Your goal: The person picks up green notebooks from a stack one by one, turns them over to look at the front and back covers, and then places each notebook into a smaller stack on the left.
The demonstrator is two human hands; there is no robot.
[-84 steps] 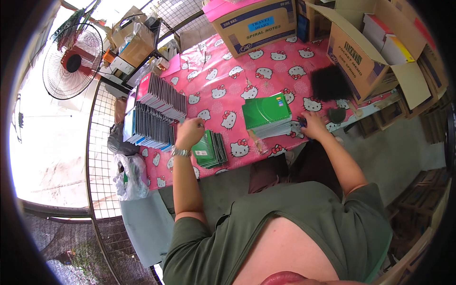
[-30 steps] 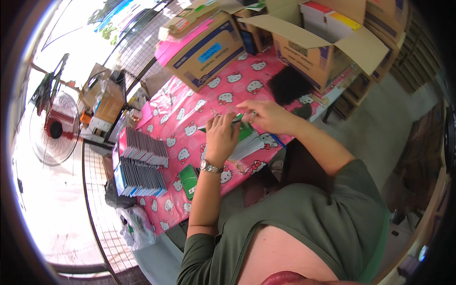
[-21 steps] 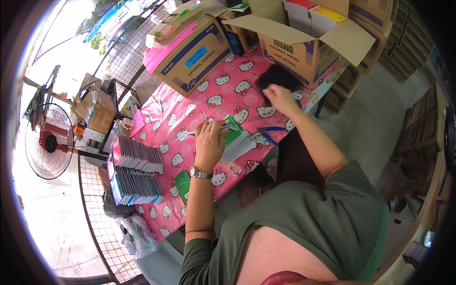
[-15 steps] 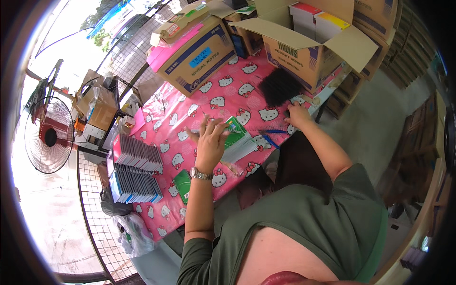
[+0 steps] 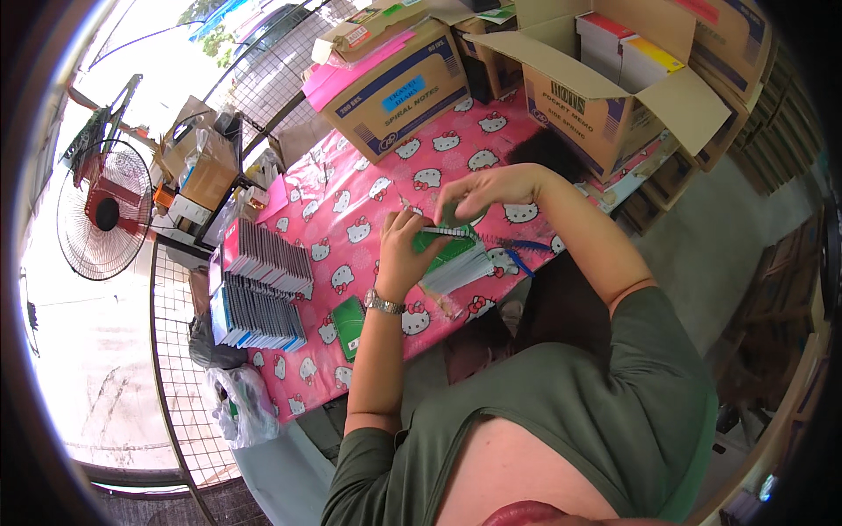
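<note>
My left hand (image 5: 405,250), with a metal watch at its wrist, pinches a small notepad (image 5: 445,232) by its side, seen nearly edge-on. Over the notepad's far edge bends my right hand (image 5: 487,191), its fingers curled and closed; what they pinch is hidden. Below both hands sits a pile of green-covered notepads (image 5: 465,270) with white pages. A dark spiral coil (image 5: 498,241) stretches right from the held notepad's end, beside a blue-handled hand tool (image 5: 524,256). Another green notepad (image 5: 348,326) lies flat left of my left wrist.
A pink patterned cloth (image 5: 360,230) covers the table. Stacked notepads (image 5: 259,294) stand at the left. Behind are a closed carton (image 5: 399,96) and an open carton (image 5: 570,114) holding pads. A heap of black coils (image 5: 551,153) lies past my right forearm. A fan (image 5: 105,215) stands far left.
My right hand has come from the table's right side near the black coils to the notepad's edge. My left hand now shows the notepad edge-on. The whole view has shifted slightly.
</note>
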